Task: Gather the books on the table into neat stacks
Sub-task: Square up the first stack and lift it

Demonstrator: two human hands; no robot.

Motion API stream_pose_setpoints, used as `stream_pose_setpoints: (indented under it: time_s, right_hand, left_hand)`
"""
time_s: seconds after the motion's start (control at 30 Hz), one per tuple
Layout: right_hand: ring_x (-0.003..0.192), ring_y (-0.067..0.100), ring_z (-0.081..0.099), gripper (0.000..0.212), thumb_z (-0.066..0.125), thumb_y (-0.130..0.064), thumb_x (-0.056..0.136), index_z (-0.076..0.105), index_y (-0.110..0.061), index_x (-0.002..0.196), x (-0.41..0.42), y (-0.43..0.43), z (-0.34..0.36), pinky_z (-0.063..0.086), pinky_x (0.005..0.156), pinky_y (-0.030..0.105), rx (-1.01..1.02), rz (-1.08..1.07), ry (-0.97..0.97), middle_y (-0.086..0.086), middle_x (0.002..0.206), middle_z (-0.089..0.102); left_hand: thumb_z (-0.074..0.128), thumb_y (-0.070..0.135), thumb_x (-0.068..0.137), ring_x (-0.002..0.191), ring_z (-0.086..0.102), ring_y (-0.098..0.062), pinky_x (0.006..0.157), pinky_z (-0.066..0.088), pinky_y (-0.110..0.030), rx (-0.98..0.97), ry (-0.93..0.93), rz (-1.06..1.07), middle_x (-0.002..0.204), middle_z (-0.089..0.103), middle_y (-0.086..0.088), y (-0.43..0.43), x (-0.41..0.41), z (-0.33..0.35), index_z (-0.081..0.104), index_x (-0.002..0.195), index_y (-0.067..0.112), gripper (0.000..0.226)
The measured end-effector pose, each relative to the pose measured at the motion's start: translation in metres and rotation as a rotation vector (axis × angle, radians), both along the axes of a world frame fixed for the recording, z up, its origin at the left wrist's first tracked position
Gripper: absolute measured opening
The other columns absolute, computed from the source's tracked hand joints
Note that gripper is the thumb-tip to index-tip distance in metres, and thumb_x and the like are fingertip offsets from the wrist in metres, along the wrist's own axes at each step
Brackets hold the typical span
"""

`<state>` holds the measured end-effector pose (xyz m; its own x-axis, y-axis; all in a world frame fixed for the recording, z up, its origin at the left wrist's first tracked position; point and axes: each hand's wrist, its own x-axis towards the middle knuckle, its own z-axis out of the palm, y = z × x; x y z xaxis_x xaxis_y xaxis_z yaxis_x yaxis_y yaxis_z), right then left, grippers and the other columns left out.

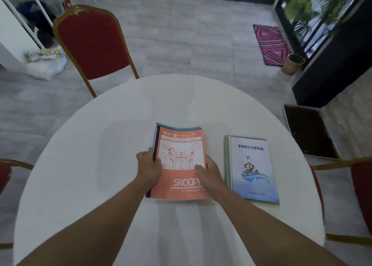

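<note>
On the round white table (80, 165) lie two piles of books. The left hand (148, 166) and the right hand (209, 172) each clasp a side of the middle pile, whose top is an orange Snoopy notebook (180, 145); each grip is closed on the pile's edge, thumb on the cover, fingers curled under or along the side. Dark blue and teal edges of the books beneath show at the left and far sides. Just beside it, to the right and apart from it, rests a second stack topped by a pale blue book (253, 165) with a green cover edge beneath. A red chair (90, 44) stands beyond the table
</note>
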<state>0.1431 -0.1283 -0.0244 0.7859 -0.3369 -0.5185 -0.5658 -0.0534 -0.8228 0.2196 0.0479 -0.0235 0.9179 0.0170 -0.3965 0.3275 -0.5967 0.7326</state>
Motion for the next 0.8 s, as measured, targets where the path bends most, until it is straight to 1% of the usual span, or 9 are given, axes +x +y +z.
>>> stream_pose_setpoints:
  time_s: [0.13,0.23,0.33,0.43,0.53,0.6,0.67,0.73,0.8]
  right_hand:
    - [0.109,0.028,0.064,0.034,0.047,-0.015,0.096,0.054,-0.017,0.129,0.027,-0.006,-0.020,0.057,0.093,0.047,-0.150,0.030,0.063,0.012,0.132,0.052]
    - [0.116,0.027,0.052,0.032,0.050,-0.022,0.094,0.052,-0.015,0.125,0.032,-0.004,-0.032,0.049,0.102,0.044,-0.325,0.075,0.139,0.010,0.130,0.039]
    - [0.126,0.028,0.039,0.046,0.047,-0.031,0.095,0.040,-0.015,0.137,0.033,0.001,-0.040,0.038,0.107,0.041,-0.489,0.172,0.184,0.009,0.134,0.035]
    - [0.131,0.028,0.031,0.058,0.043,-0.034,0.098,0.025,-0.017,0.150,0.034,0.003,-0.041,0.030,0.110,0.040,-0.518,0.202,0.206,0.008,0.139,0.031]
    - [0.135,0.027,0.028,0.061,0.042,-0.036,0.099,0.020,-0.017,0.153,0.034,0.000,-0.040,0.027,0.112,0.039,-0.495,0.228,0.218,0.008,0.142,0.028]
    - [0.136,0.028,0.027,0.060,0.042,-0.038,0.100,0.024,-0.013,0.151,0.033,-0.004,-0.037,0.026,0.113,0.039,-0.489,0.240,0.203,0.009,0.143,0.028]
    - [0.136,0.027,0.029,0.059,0.043,-0.038,0.100,0.030,-0.010,0.151,0.032,-0.012,-0.031,0.027,0.113,0.038,-0.504,0.213,0.133,0.010,0.145,0.030]
    - [0.133,0.027,0.033,0.061,0.048,-0.033,0.100,0.032,-0.008,0.153,0.027,-0.029,-0.022,0.028,0.113,0.037,-0.556,0.133,0.023,0.012,0.143,0.035]
    - [0.125,0.031,0.040,0.056,0.054,-0.024,0.096,0.042,-0.009,0.148,0.019,-0.055,-0.013,0.031,0.109,0.039,-0.658,0.021,-0.060,0.012,0.135,0.042]
  left_hand:
    - [0.046,0.013,0.100,0.123,0.052,-0.031,0.098,0.053,-0.042,0.056,0.012,-0.036,0.140,0.036,-0.014,-0.008,0.023,-0.018,0.046,0.133,0.006,0.033]
    - [0.044,0.019,0.101,0.134,0.038,-0.032,0.107,0.044,-0.044,0.224,0.024,-0.064,0.143,0.033,-0.014,-0.011,0.028,-0.033,0.041,0.139,0.008,0.040]
    - [0.040,0.026,0.102,0.136,0.031,-0.033,0.108,0.037,-0.045,0.375,-0.006,-0.114,0.143,0.036,-0.016,-0.008,0.030,-0.042,0.040,0.140,0.012,0.041]
    - [0.041,0.028,0.101,0.135,0.033,-0.033,0.107,0.038,-0.044,0.436,-0.009,-0.156,0.143,0.036,-0.016,-0.006,0.032,-0.045,0.038,0.140,0.012,0.042]
    - [0.044,0.029,0.100,0.132,0.038,-0.032,0.104,0.042,-0.042,0.506,0.029,-0.183,0.143,0.037,-0.017,-0.010,0.037,-0.040,0.038,0.139,0.010,0.044]
    - [0.052,0.030,0.096,0.132,0.038,-0.031,0.104,0.042,-0.041,0.558,0.018,-0.187,0.144,0.036,-0.017,-0.016,0.038,-0.033,0.034,0.142,0.009,0.054]
    - [0.059,0.029,0.092,0.132,0.038,-0.031,0.104,0.042,-0.040,0.570,-0.109,-0.210,0.145,0.035,-0.015,-0.026,0.035,-0.026,0.029,0.145,0.010,0.064]
    - [0.061,0.026,0.090,0.129,0.041,-0.029,0.103,0.043,-0.039,0.513,-0.261,-0.244,0.143,0.038,-0.013,-0.047,0.029,-0.018,0.033,0.144,0.012,0.063]
    - [0.059,0.021,0.091,0.130,0.040,-0.029,0.104,0.042,-0.039,0.383,-0.296,-0.311,0.142,0.041,-0.012,-0.077,0.022,-0.008,0.039,0.143,0.012,0.057]
